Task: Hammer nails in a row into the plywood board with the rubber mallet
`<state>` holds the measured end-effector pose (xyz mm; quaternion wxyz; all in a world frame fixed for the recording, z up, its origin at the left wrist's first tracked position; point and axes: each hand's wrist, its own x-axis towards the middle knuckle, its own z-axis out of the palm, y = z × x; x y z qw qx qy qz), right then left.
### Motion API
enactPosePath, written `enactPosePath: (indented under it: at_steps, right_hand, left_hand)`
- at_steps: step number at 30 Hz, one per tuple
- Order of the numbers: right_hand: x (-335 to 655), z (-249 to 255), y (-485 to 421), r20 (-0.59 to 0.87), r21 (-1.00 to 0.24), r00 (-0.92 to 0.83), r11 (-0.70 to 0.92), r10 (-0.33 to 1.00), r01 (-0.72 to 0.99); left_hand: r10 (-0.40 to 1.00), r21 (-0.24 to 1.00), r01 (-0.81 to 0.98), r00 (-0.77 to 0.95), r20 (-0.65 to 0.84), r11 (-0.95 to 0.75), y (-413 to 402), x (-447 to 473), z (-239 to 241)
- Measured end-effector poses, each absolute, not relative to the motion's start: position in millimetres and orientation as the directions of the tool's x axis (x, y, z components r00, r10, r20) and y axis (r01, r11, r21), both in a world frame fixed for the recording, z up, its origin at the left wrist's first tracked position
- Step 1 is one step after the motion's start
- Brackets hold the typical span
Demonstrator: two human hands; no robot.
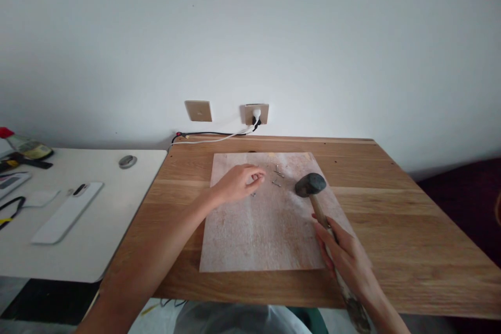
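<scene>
Head cam: L hand [238,182] sits on the pale board [266,240], palm down, fingertips [259,177] pinched together; can't tell if a nail's between them. Loose nails [277,172] lie on the board just right of those fingertips, and one more small nail [253,194] is right under the hand's front edge.

R hand [346,258] is clenched round the wooden handle of the hammer [310,184]. Its dark head rests on the board, near the nails, to their right and apart from the L hand.

The board lies flat on the wooden table [391,209].

Writing? The packet [29,148] far left on the white table [97,240] has print, but it's too small to read. A white slab-shaped device [66,214] lies there too, w/ no legible mark.

On the back wall there's a socket [257,114] w/ a white plug in it, and a blank plate [198,110] beside it.
</scene>
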<state>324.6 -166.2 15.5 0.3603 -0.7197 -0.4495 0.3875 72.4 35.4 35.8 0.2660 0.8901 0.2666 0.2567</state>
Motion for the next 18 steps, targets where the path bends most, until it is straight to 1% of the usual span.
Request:
enactPosePath:
  at_steps: [3,6,9,11,15,16,18]
  right_hand:
    - [323,17,-166,-0.251,-0.864,0.311,-0.357,0.917,0.356]
    - [322,20,-166,-0.261,-0.864,0.313,-0.365,0.913,0.347]
    - [322,20,-166,-0.235,-0.87,0.307,-0.34,0.922,0.357]
    - [323,17,-167,-0.222,-0.874,0.302,-0.326,0.927,0.359]
    - [326,9,-169,-0.231,-0.876,0.288,-0.327,0.929,0.353]
    - [327,7,-169,-0.229,-0.876,0.286,-0.325,0.931,0.356]
    - [328,4,-169,-0.217,-0.875,0.288,-0.317,0.933,0.367]
  left_hand:
    - [0.496,0.442,0.359,0.832,0.247,-0.822,54,99,46]
    - [0.326,0.284,0.269,0.929,0.175,-0.92,66,125,49]
    - [0.245,0.202,0.217,0.961,0.125,-0.955,70,141,48]
    - [0.234,0.208,0.205,0.964,0.126,-0.957,69,144,47]
    - [0.236,0.339,0.16,0.952,0.195,-0.927,70,141,42]
    - [0.234,0.354,0.151,0.951,0.204,-0.923,71,140,41]
    - [0.224,0.342,0.148,0.955,0.193,-0.928,73,138,40]
